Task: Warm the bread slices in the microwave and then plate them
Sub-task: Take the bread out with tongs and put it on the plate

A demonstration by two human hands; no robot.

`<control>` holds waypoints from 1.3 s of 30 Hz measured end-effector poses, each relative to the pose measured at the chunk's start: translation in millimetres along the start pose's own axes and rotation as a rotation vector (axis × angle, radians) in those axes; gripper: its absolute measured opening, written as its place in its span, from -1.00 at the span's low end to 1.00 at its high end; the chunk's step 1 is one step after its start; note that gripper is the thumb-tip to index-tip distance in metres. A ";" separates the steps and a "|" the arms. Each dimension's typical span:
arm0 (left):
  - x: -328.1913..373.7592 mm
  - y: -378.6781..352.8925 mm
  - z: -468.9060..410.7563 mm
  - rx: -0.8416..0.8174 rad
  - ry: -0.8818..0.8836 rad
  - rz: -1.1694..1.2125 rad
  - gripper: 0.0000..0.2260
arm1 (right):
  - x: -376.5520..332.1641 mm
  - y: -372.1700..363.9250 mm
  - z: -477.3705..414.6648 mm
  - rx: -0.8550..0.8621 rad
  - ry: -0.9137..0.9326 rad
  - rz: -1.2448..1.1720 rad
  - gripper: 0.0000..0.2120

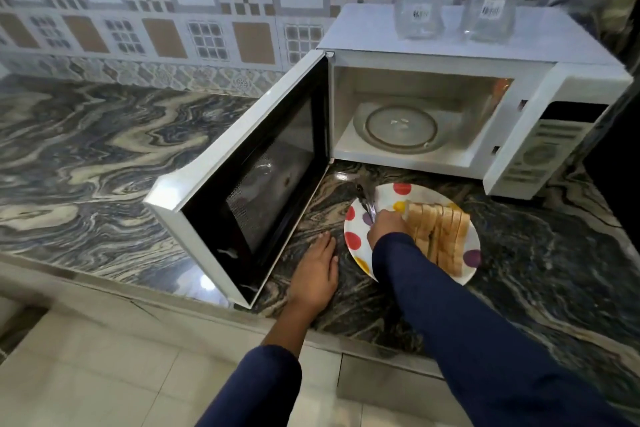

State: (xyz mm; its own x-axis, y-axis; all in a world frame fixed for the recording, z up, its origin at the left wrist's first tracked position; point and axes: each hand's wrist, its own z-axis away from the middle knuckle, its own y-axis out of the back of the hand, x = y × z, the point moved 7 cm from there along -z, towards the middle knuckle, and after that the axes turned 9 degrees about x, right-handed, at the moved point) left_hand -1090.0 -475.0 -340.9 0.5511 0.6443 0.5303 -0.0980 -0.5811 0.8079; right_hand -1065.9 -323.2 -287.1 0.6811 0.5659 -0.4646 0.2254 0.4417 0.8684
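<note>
White plate (420,196) — bread slices (440,236) | R hand (386,227) grips tongs (367,206) | L hand (317,270) flat, fingers straight

Soft, dim, edges bowed, slight blur

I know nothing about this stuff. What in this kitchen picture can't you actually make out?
All from the head view:
Bread slices: the right sleeve covers their near ends, so there is no sure count.
Tongs: one end vanishes inside the right hand gripping them.
Microwave control panel: labels too blurred to read.
Two glass jars on the microwave: label print too small, tops washed out.
</note>
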 end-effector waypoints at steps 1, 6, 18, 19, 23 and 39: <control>-0.6 -0.8 0.1 0.000 -0.003 -0.004 -0.58 | 1.0 0.7 -1.6 0.008 0.003 0.007 -0.70; -2.0 -3.1 0.5 -0.002 -0.002 -0.017 -0.58 | 3.5 9.7 0.6 -0.012 0.039 0.158 -0.67; 0.3 -2.8 -0.3 -0.021 -0.017 -0.042 -0.59 | -6.0 35.4 12.3 0.037 0.088 0.110 -0.71; 0.2 -2.7 -1.1 -0.019 -0.018 -0.044 -0.59 | -7.8 41.2 12.1 0.048 0.099 0.124 -0.72; -1.5 -1.7 -10.7 0.007 0.025 -0.080 -0.63 | -9.7 75.1 9.2 0.172 0.101 0.095 -0.74; 13.9 -17.9 -55.3 0.180 0.392 0.237 -0.75 | 173.1 83.3 -26.9 0.316 -0.269 -0.268 -0.80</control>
State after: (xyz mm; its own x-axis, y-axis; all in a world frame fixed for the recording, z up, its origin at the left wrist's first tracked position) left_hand -1126.4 -428.1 -333.8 0.1742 0.6028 0.7786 -0.0193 -0.7885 0.6148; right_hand -948.1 -169.7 -299.9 0.7162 0.2433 -0.6542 0.5896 0.2907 0.7536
